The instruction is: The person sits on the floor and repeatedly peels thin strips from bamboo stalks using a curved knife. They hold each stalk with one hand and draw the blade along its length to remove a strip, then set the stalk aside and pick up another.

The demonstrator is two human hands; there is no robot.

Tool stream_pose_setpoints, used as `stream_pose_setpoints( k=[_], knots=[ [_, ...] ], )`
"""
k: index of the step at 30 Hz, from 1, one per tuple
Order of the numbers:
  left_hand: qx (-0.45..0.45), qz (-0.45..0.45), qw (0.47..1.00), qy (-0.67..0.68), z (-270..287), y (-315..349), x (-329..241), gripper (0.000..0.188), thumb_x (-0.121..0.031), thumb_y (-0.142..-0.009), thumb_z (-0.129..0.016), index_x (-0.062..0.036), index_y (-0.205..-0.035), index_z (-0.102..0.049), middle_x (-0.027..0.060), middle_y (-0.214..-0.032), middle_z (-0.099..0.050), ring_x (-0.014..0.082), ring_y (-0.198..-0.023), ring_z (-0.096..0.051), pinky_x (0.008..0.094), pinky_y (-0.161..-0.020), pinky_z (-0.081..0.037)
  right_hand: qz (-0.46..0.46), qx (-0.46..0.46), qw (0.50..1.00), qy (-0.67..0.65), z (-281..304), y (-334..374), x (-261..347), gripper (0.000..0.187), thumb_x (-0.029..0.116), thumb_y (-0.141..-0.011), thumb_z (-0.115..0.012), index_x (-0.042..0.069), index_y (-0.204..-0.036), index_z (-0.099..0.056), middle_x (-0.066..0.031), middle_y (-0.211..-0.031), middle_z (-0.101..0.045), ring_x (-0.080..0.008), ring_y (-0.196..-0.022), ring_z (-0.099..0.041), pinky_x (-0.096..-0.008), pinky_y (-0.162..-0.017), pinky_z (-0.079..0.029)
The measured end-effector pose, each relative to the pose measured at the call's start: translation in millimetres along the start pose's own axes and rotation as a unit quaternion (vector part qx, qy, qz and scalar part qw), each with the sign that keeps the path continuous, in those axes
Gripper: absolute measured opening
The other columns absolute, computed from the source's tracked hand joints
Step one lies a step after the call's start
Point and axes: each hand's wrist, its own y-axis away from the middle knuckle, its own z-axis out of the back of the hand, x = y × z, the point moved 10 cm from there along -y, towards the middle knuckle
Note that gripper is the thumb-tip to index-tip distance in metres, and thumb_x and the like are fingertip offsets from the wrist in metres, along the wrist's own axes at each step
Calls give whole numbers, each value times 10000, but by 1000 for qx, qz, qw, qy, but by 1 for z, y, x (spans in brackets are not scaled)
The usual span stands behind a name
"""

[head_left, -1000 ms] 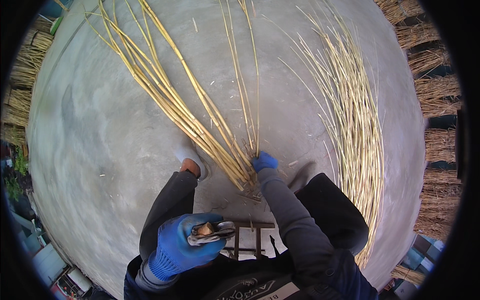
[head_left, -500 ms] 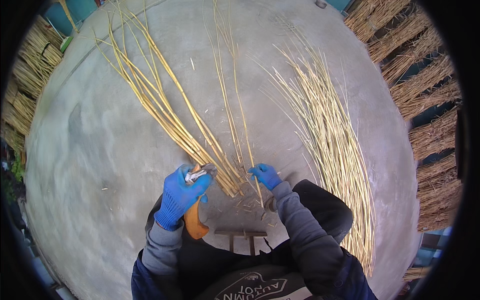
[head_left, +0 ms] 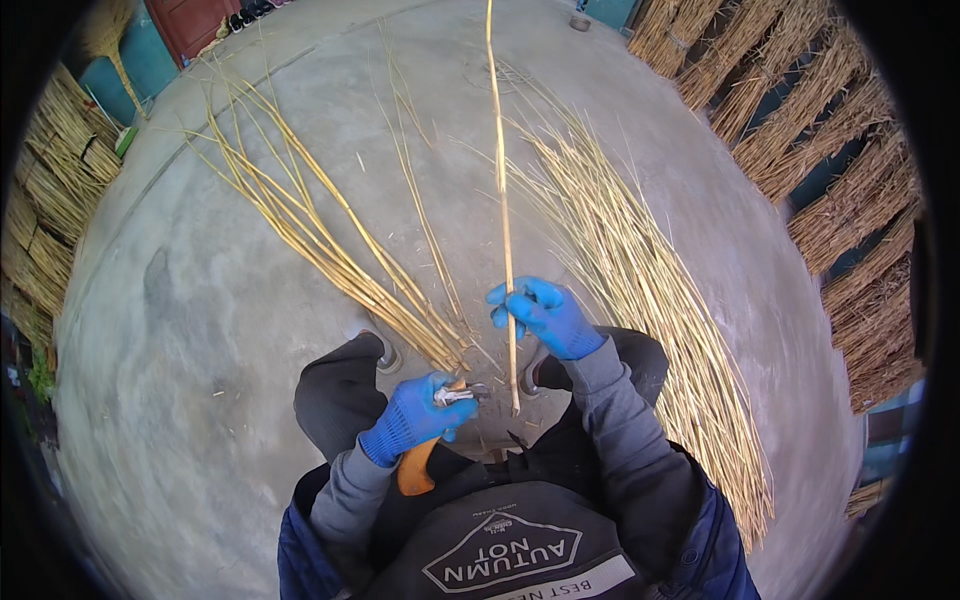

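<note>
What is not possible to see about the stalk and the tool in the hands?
Head view: held stalk, far tip cut off by the top edge.
Head view: wooden handle, middle part covered by the left hand.
Head view: tool's metal end, too small to tell its exact shape.

L hand in blue knit glove grips hand tool w/ curved orange-brown wooden handle. R hand in blue knit glove holds long thin straw-yellow stalk upright-ish in view, near end R of tool, far end out of frame. On grey concrete flr: bunch of thick yellow stalks at L, big pile of thin pale-yellow stalks at R. Dry brown straw bundles far R; straw broom far L.
</note>
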Motion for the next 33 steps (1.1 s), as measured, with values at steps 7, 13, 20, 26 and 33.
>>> stream_pose_setpoints(
  k=[7, 13, 20, 26, 33],
  knots=[
    [32, -26, 999, -34, -46, 38, -23, 371, -219, -880, -806, 22, -1131, -677, 88, -777, -721, 108, -599, -681, 286, -600, -565, 75, -37, 996, 9, -11, 26, 54, 295, 228, -1047, -574, 19, -1237, -660, -68, -971, -726, -115, -835, -666, -237, -678, -523],
    [15, -20, 997, -67, -51, 44, -35, 353, -215, -877, -801, 30, -1101, -683, 90, -760, -719, 104, -600, -682, 282, -602, -560, 70, -52, 996, -31, -16, 40, 46, 260, 161, -1030, -581, -2, -1210, -674, -80, -970, -729, -100, -786, -651, -239, -685, -533],
    [-17, -87, 990, -107, -30, 45, -56, 314, -253, -860, -811, 8, -991, -696, 121, -737, -713, 148, -609, -714, 301, -597, -569, 47, 4, 997, -58, -68, 72, 13, 290, 182, -1045, -569, 3, -1257, -652, -96, -1018, -728, -133, -858, -661, -272, -766, -547],
    [-8, -41, 990, -131, -32, 41, -50, 347, -313, -838, -817, -16, -971, -698, 144, -726, -706, 221, -660, -738, 352, -623, -575, 15, 14, 997, -74, -49, 65, 5, 272, 138, -1036, -587, -18, -1250, -647, -95, -1069, -719, -131, -902, -665, -283, -829, -558],
    [-76, -73, 971, -215, -24, 41, -46, 412, -416, -797, -829, -47, -908, -682, 182, -734, -685, 358, -720, -717, 418, -662, -572, 62, -1, 992, -107, -28, 29, 28, 289, 174, -1033, -608, -15, -1246, -651, -91, -1061, -709, -140, -922, -664, -289, -829, -552]
  ],
)
